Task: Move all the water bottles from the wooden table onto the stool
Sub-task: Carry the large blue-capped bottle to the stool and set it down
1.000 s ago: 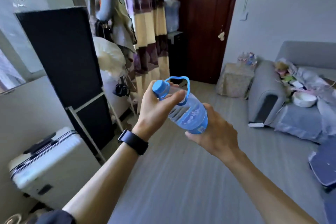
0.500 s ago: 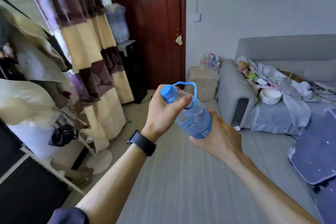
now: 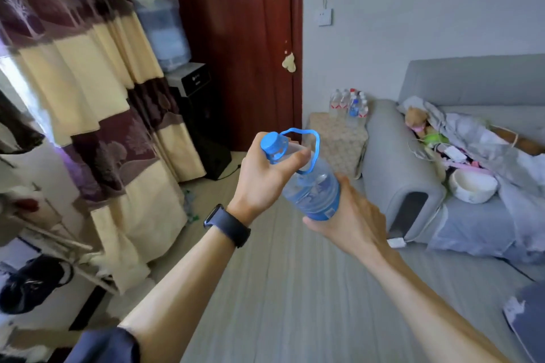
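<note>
Large clear water bottle [image 3: 309,188] held tilted in mid-air, well short of the stool [image 3: 336,147]: left hand [image 3: 262,177] wrapped round its neck, right hand [image 3: 351,221] cupping the base; judged heavy, smooth, thin-walled, so keep support underneath or hook the blue carry loop [image 3: 316,138].

The floor [image 3: 295,289] ahead lies open up to the stool [image 3: 336,144]. Bottles [image 3: 349,106] crowd its back edge, leaving the front bare; the sofa arm [image 3: 392,156] walls its right side.

Grey sofa [image 3: 404,186] w/ white bowl [image 3: 472,188], dark red door [image 3: 244,38], striped curtain [image 3: 88,68], water dispenser [image 3: 203,127]
</note>
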